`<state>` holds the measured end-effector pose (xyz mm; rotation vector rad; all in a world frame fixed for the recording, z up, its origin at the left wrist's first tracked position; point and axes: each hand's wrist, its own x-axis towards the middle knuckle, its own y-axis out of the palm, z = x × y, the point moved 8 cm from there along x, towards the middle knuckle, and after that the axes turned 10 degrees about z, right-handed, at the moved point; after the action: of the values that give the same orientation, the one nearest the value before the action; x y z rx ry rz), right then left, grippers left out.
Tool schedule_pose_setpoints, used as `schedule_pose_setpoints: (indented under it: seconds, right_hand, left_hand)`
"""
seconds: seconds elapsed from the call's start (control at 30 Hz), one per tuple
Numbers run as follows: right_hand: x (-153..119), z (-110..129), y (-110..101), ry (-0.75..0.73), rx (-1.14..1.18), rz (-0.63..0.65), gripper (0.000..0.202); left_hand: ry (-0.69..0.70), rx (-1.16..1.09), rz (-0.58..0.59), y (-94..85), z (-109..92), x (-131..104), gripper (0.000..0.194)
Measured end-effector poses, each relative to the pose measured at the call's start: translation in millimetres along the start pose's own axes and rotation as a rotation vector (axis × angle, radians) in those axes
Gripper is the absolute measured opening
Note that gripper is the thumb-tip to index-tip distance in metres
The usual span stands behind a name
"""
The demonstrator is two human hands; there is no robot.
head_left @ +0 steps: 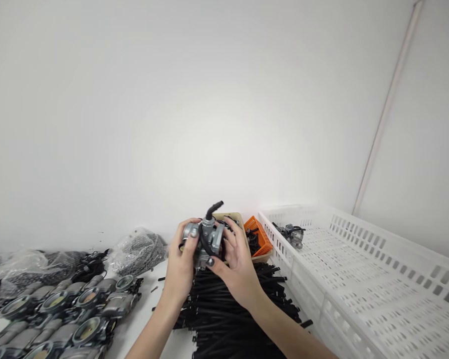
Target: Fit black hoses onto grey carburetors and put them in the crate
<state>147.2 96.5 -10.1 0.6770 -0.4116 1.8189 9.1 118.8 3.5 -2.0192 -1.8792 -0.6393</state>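
Observation:
A small metal carburetor with a bent black rubber piece on top is held up between both hands. Wrapped around its left side is my left hand, thumb on the metal body. My right hand grips the other side, its thumb pressed low on the front and its fingers partly behind. A black hose loops down the carburetor's front. Below the hands lies a thick pile of black rubber hoses.
Rows of carburetors stand at the left, before bubble-wrapped bundles. Behind the hands are a beige bin and an orange basket with black parts. The white crate at the right holds another carburetor.

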Motion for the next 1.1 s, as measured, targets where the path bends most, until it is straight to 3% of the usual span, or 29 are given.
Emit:
schedule_pose_setpoints:
  seconds: [0.13, 0.33, 0.53, 0.77, 0.93, 1.0, 1.1]
  right_hand:
    - [0.8, -6.8, 0.5, 0.066, 0.166, -0.035, 0.071]
    - [4.6, -3.4, -2.5, 0.088, 0.133, 0.032, 0.071]
    - [7.3, -0.8, -5.1, 0.139, 0.087, 0.082, 0.069]
    - [7.7, 6.3, -13.2, 0.186, 0.037, 0.13, 0.068]
    - [4.5, 31.7, -28.8, 0.116, -0.047, 0.045, 0.05]
    - [-0.9, 35.5, -20.9, 0.126, -0.073, 0.088, 0.055]
    - [-11.6, 30.5, -3.7, 0.176, -0.238, 0.153, 0.083]
  left_hand:
    - [-0.023, -0.004, 0.049, 10.2, 3.8, -5.4, 0.037]
    - [-0.057, -0.056, 0.085, 10.8, 6.2, -5.4, 0.038]
    - [-0.101, -0.126, 0.032, 7.7, 1.6, -4.2, 0.046]
    - [-0.423, -0.367, -0.058, -1.6, 16.3, -8.7, 0.056]
    - [-0.576, -0.526, -0.011, 4.7, 15.0, -12.6, 0.051]
    - [-0.601, -0.52, 0.005, 5.8, 16.4, -15.0, 0.056]
    - [-0.567, -0.455, 0.027, 8.1, 19.3, -17.4, 0.072]
